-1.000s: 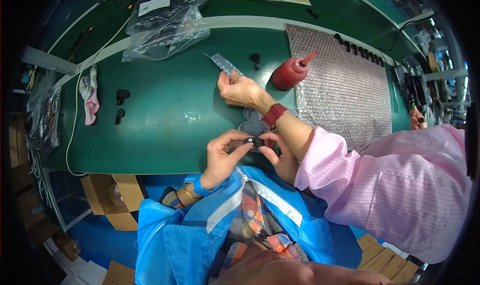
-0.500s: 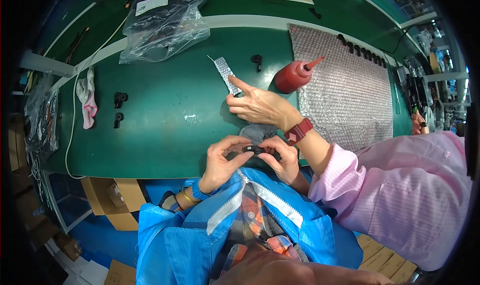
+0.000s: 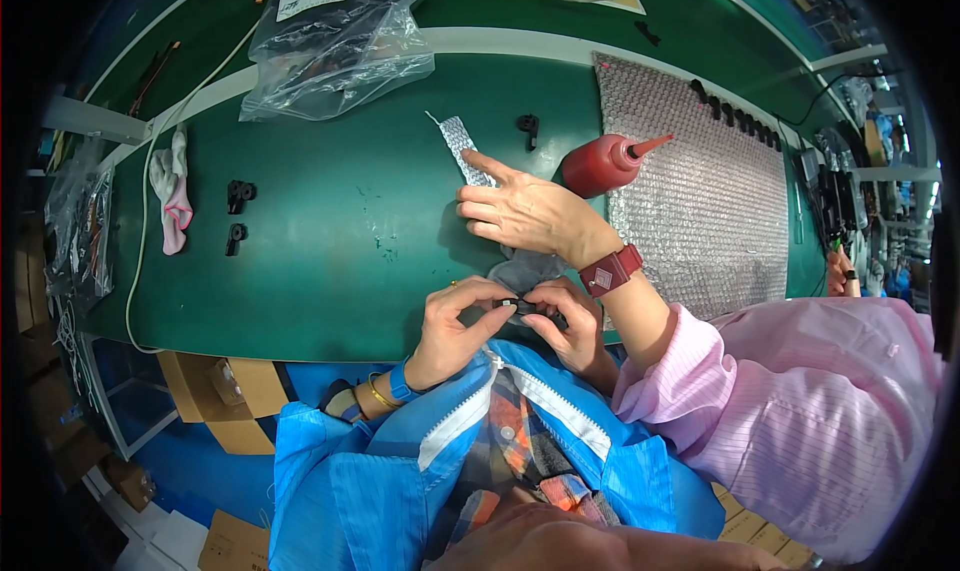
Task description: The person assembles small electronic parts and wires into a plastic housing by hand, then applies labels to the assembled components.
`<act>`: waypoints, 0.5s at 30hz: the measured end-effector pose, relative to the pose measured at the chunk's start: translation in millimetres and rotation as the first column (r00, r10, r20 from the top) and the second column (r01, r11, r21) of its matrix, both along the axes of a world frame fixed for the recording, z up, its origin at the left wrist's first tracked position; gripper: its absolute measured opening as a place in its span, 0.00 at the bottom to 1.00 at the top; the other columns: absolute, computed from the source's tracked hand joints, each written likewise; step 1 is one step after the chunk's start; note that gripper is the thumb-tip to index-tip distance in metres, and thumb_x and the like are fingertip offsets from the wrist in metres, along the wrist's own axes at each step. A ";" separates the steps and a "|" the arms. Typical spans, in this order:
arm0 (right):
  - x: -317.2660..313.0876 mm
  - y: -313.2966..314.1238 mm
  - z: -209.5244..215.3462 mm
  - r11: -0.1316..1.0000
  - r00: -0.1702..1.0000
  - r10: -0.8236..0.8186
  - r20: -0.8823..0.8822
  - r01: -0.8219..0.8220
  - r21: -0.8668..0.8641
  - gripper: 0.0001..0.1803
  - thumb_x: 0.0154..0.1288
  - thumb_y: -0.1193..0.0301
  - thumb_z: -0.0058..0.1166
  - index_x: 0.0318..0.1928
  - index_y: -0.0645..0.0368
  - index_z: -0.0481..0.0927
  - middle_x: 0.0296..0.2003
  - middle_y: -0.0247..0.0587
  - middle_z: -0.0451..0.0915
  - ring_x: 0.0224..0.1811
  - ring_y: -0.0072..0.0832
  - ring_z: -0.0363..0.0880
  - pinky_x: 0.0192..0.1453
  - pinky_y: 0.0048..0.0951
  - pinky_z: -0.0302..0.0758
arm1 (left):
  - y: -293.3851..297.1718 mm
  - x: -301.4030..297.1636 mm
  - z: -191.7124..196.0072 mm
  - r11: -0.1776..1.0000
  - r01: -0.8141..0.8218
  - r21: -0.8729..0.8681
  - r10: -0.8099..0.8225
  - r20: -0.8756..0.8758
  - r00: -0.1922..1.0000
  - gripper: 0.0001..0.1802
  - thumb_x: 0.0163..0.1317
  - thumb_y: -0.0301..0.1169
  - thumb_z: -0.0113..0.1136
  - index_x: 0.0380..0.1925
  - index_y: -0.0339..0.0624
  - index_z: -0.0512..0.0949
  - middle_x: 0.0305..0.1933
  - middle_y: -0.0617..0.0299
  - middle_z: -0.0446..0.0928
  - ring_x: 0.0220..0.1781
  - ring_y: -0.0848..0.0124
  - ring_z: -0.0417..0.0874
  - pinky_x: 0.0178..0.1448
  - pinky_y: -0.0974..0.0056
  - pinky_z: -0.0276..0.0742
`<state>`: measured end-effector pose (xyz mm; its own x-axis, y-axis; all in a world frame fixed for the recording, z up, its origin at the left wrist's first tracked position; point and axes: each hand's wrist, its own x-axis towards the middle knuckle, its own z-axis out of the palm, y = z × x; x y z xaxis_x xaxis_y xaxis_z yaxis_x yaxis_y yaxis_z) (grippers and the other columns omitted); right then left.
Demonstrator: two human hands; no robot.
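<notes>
Close to my blue jacket, at the bench's near edge, my left hand (image 3: pixel 455 329) pinches one end of a small black part (image 3: pixel 513 305) that has a tiny white spot. My right hand (image 3: pixel 573 329) grips its other end with thumb and fingers. Much of the part is hidden by the fingertips. Just beyond them lies a crumpled grey cloth (image 3: pixel 528 270). Over it reaches a co-worker's hand (image 3: pixel 525 209), with a pink sleeve and dark red wristband. Its index finger touches a silvery bubble-textured strip (image 3: pixel 457 141).
A red squeeze bottle (image 3: pixel 598 167) stands beside a bubble-wrap sheet (image 3: pixel 700 201), whose far edge bears a row of black parts (image 3: pixel 735 118). Loose black clips (image 3: pixel 240 196) and a glove (image 3: pixel 173 196) lie left on the green bench (image 3: pixel 320 291). A plastic bag (image 3: pixel 340 61) sits farther back.
The whole view has shifted slightly. Both my hands keep hold of the small black part, which has turned a little between the fingers. The co-worker's hand stays by the strip.
</notes>
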<state>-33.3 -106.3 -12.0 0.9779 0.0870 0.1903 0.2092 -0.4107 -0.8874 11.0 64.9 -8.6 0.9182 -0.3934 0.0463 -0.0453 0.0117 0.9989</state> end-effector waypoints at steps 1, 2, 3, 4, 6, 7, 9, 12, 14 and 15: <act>0.2 0.5 -0.8 1.000 1.000 0.000 0.004 0.000 -0.012 0.13 0.48 0.79 0.60 0.37 0.65 0.75 0.33 0.41 0.75 0.30 0.26 0.69 0.34 0.20 0.67 | 0.5 0.1 -1.1 1.000 -0.006 0.001 0.006 0.005 1.000 0.08 0.47 0.18 0.60 0.30 0.34 0.78 0.30 0.60 0.77 0.27 0.74 0.73 0.32 0.75 0.69; 0.5 1.3 -1.3 1.000 1.000 0.001 0.007 -0.001 -0.023 0.13 0.48 0.79 0.60 0.37 0.64 0.75 0.34 0.41 0.75 0.30 0.26 0.69 0.34 0.21 0.68 | 1.2 0.0 -2.3 1.000 -0.012 0.003 0.012 0.011 1.000 0.08 0.47 0.18 0.60 0.30 0.34 0.78 0.30 0.60 0.77 0.26 0.74 0.73 0.32 0.75 0.68; 1.6 0.9 -0.8 1.000 1.000 -0.001 0.007 0.001 -0.025 0.13 0.48 0.79 0.60 0.37 0.64 0.75 0.34 0.41 0.75 0.30 0.26 0.69 0.34 0.21 0.68 | 0.6 0.9 -3.2 1.000 -0.010 0.001 0.010 0.011 1.000 0.08 0.47 0.18 0.60 0.30 0.34 0.78 0.30 0.60 0.77 0.26 0.74 0.73 0.32 0.75 0.68; 2.4 0.7 -0.3 0.998 0.999 0.000 0.044 0.003 -0.066 0.13 0.48 0.79 0.60 0.37 0.64 0.75 0.34 0.41 0.75 0.30 0.27 0.70 0.34 0.21 0.68 | 0.0 1.4 -4.4 1.000 -0.018 -0.007 0.018 -0.003 1.000 0.08 0.48 0.18 0.60 0.31 0.34 0.78 0.30 0.60 0.77 0.26 0.74 0.73 0.32 0.75 0.68; 3.4 0.3 1.0 0.989 0.993 0.004 0.117 0.014 -0.149 0.12 0.48 0.79 0.60 0.36 0.64 0.75 0.34 0.42 0.75 0.31 0.28 0.70 0.35 0.22 0.69 | -1.4 2.3 -6.5 0.999 -0.030 -0.024 0.029 -0.031 0.999 0.07 0.49 0.19 0.59 0.31 0.34 0.78 0.30 0.60 0.78 0.25 0.75 0.72 0.32 0.75 0.68; 3.5 -0.2 1.5 0.981 0.988 0.006 0.152 0.024 -0.191 0.12 0.48 0.79 0.60 0.36 0.64 0.75 0.34 0.42 0.75 0.31 0.28 0.71 0.35 0.22 0.69 | -2.5 2.9 -7.0 0.999 -0.034 -0.033 0.032 -0.046 0.998 0.07 0.50 0.20 0.59 0.32 0.34 0.78 0.30 0.61 0.78 0.24 0.75 0.72 0.31 0.76 0.68; 2.5 1.2 -0.3 0.986 0.989 -0.001 0.148 0.025 -0.163 0.12 0.48 0.79 0.60 0.35 0.64 0.75 0.34 0.42 0.75 0.31 0.29 0.71 0.35 0.23 0.69 | -1.1 1.1 -6.3 0.999 -0.039 -0.030 0.035 -0.124 0.992 0.07 0.52 0.20 0.58 0.33 0.33 0.78 0.30 0.60 0.78 0.24 0.75 0.72 0.32 0.76 0.68; 6.8 2.7 -7.0 0.995 0.988 -0.035 0.152 0.048 -0.083 0.11 0.48 0.80 0.60 0.34 0.64 0.76 0.35 0.43 0.76 0.31 0.29 0.72 0.36 0.23 0.70 | -0.4 6.4 -6.5 0.999 -0.040 -0.024 0.030 -0.338 0.941 0.07 0.57 0.23 0.56 0.35 0.32 0.77 0.30 0.60 0.78 0.24 0.76 0.74 0.32 0.77 0.69; 6.3 10.6 2.0 0.996 0.992 -0.092 0.090 0.093 -0.012 0.09 0.48 0.80 0.59 0.32 0.64 0.76 0.34 0.42 0.76 0.31 0.29 0.72 0.37 0.23 0.70 | 0.4 8.7 -2.7 0.971 -0.070 -0.228 -0.033 -0.423 0.906 0.10 0.62 0.26 0.51 0.38 0.30 0.76 0.31 0.59 0.78 0.26 0.76 0.78 0.33 0.78 0.72; 6.5 9.2 3.4 0.994 0.992 -0.104 0.075 0.105 -0.021 0.09 0.48 0.80 0.59 0.32 0.64 0.76 0.34 0.42 0.76 0.31 0.29 0.72 0.37 0.23 0.70 | 0.6 11.2 -3.6 0.970 -0.062 -0.234 -0.048 -0.437 0.898 0.10 0.62 0.26 0.51 0.38 0.30 0.76 0.31 0.59 0.78 0.26 0.76 0.78 0.33 0.78 0.72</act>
<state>-26.8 -97.1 -8.6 0.9653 -0.0094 0.2609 0.2282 -0.4552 -0.8606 22.2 65.6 -12.2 0.8693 -0.4146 -0.2690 0.3933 0.2507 0.8846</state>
